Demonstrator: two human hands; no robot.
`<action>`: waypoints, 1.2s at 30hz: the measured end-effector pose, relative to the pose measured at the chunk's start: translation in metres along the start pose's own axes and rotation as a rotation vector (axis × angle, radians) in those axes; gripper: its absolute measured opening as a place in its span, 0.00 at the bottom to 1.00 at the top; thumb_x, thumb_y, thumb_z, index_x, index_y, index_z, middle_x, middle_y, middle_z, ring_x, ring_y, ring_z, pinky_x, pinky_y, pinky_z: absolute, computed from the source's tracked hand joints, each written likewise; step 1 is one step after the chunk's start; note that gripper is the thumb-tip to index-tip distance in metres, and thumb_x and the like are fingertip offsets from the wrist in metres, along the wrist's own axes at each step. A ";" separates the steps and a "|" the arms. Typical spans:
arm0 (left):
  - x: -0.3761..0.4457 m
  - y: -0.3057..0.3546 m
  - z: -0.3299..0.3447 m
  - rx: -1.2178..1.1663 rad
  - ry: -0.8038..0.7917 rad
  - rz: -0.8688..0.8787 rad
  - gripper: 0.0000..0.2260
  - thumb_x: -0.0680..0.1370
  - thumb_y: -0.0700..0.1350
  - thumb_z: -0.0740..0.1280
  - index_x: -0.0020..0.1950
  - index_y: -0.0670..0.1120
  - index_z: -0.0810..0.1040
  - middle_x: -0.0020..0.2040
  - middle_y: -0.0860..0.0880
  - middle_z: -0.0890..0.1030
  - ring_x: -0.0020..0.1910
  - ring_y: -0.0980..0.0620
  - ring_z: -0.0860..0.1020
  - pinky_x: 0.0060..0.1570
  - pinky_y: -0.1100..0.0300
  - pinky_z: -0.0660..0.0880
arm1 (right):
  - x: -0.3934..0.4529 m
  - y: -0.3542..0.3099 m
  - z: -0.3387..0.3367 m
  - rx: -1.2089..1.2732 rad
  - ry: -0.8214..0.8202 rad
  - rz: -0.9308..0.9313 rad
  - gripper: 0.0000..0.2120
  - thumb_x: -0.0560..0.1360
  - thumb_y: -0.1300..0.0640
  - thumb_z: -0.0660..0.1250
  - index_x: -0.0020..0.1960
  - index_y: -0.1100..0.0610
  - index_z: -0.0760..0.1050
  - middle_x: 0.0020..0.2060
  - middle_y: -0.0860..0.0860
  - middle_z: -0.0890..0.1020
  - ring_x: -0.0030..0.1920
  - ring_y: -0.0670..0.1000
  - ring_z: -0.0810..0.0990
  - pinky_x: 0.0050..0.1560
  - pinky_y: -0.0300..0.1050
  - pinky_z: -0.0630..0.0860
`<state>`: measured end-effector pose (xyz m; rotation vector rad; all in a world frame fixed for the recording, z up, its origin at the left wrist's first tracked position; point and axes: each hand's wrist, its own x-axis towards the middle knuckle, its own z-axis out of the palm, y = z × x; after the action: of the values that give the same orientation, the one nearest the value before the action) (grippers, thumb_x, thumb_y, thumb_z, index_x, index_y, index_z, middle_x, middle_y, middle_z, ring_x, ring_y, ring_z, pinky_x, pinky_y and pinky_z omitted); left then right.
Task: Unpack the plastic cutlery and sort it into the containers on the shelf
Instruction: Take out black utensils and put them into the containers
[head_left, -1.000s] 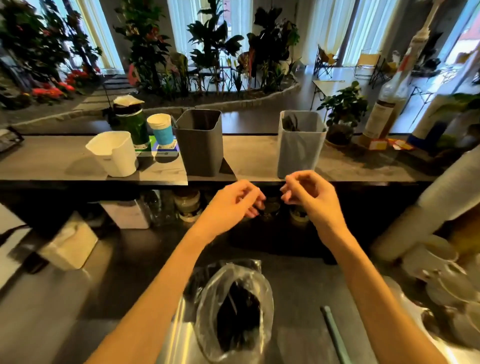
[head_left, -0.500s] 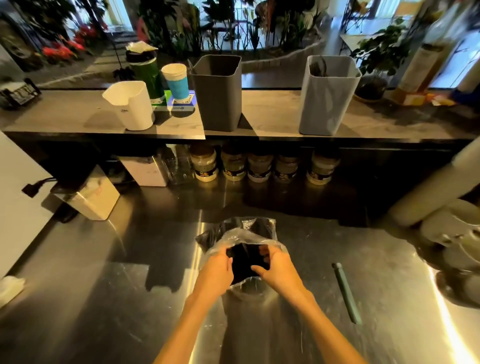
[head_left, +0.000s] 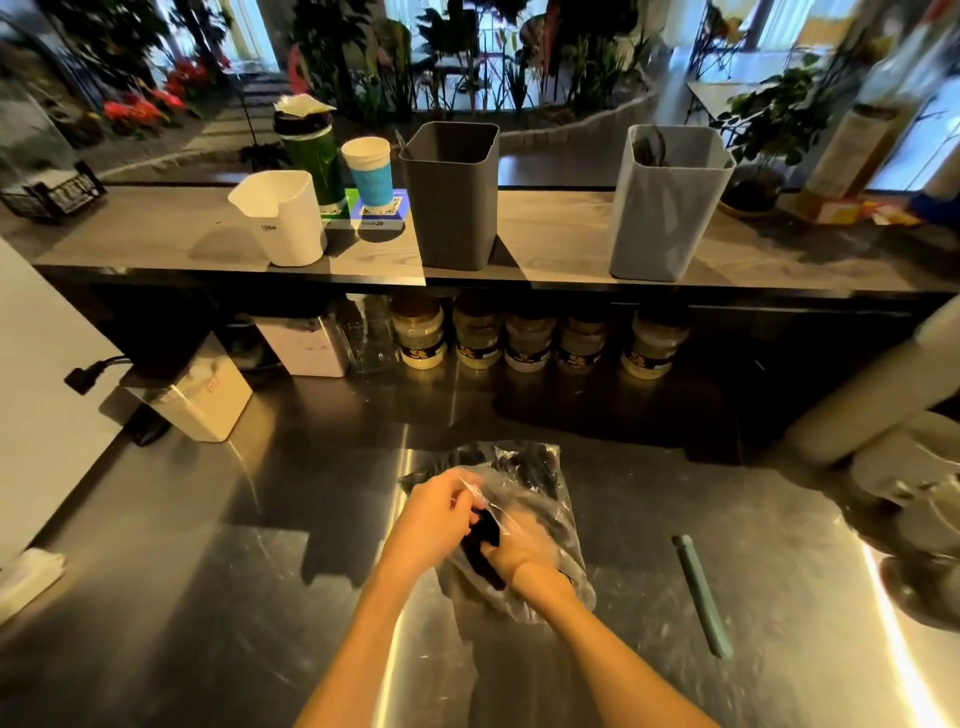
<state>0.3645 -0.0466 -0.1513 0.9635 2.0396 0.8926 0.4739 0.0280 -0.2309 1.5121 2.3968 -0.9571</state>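
The left hand (head_left: 434, 522) pinches the mouth of a crinkled clear plastic bag (head_left: 530, 499) of black plastic cutlery (head_left: 480, 551); the right hand (head_left: 522, 548) reaches inside, gripping pieces. The bag lies lengthwise away from both hands, toward the shelf (head_left: 545, 234).

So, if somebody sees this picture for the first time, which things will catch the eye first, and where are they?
First the two hands, left hand and right hand, low in the middle, working at a clear plastic bag of black cutlery on the shiny steel counter. Then, on the shelf above, a dark grey bin and a light grey bin, with a white container further left.
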 end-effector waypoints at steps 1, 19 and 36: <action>0.000 0.001 -0.002 0.009 0.006 0.017 0.14 0.81 0.37 0.59 0.56 0.48 0.82 0.46 0.51 0.86 0.44 0.55 0.84 0.53 0.50 0.82 | 0.000 0.001 -0.004 0.008 -0.020 -0.001 0.16 0.76 0.54 0.67 0.64 0.51 0.76 0.59 0.52 0.83 0.58 0.54 0.82 0.56 0.46 0.79; -0.009 0.033 0.009 0.436 -0.486 0.530 0.17 0.74 0.53 0.74 0.62 0.53 0.78 0.56 0.58 0.81 0.56 0.59 0.78 0.57 0.58 0.76 | -0.070 0.035 -0.156 -0.076 -0.529 -0.258 0.04 0.80 0.48 0.68 0.46 0.45 0.77 0.38 0.42 0.80 0.40 0.42 0.77 0.44 0.37 0.73; -0.027 0.024 0.006 -0.220 -0.465 0.263 0.12 0.86 0.47 0.56 0.62 0.49 0.77 0.36 0.49 0.70 0.30 0.54 0.64 0.31 0.62 0.63 | -0.075 0.065 -0.180 0.757 0.136 -0.112 0.24 0.85 0.43 0.53 0.52 0.53 0.84 0.44 0.50 0.88 0.34 0.46 0.75 0.37 0.38 0.69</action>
<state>0.3906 -0.0552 -0.1273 1.2018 1.4170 0.9045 0.6016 0.0950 -0.0846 1.6893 2.3420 -2.0080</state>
